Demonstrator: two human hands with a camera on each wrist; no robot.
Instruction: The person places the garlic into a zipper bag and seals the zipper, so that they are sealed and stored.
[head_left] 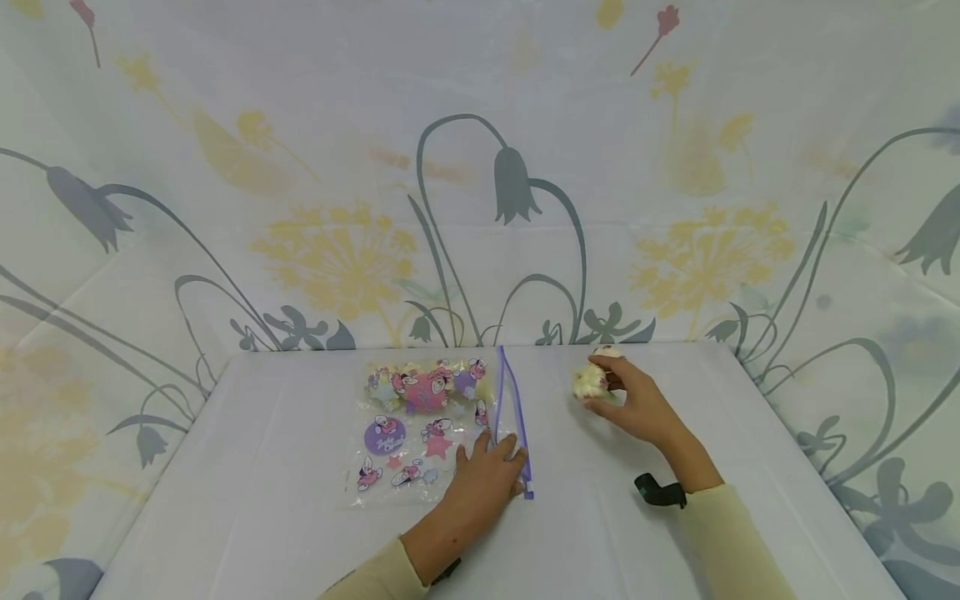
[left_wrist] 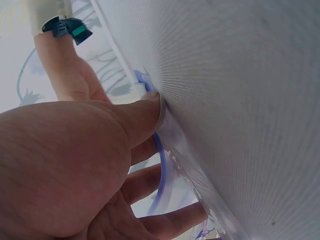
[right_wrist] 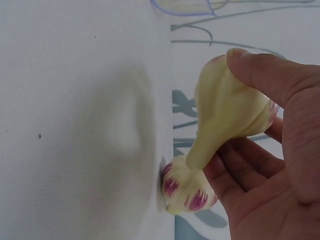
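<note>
My right hand point(head_left: 637, 404) holds a pale garlic bulb point(right_wrist: 232, 100) with purple streaks between thumb and fingers, its stem pointing down toward the table. A second garlic bulb point(right_wrist: 187, 185) sits on the table just behind it. My left hand point(head_left: 483, 479) rests on a clear printed zip bag point(head_left: 405, 492), near its open side, fingers spread and fairly straight. The thumb point(left_wrist: 142, 112) touches the bag's edge close to the purple zip strip point(left_wrist: 161, 180). Pale lumps show through the upper part of the bag, partly hidden by its pink and purple prints.
A white-covered table point(head_left: 277, 467) bears everything. A patterned cloth backdrop point(head_left: 465, 275) with grey and yellow flowers rises behind it and on both sides. A black wrist device point(head_left: 660, 490) sits at the right wrist.
</note>
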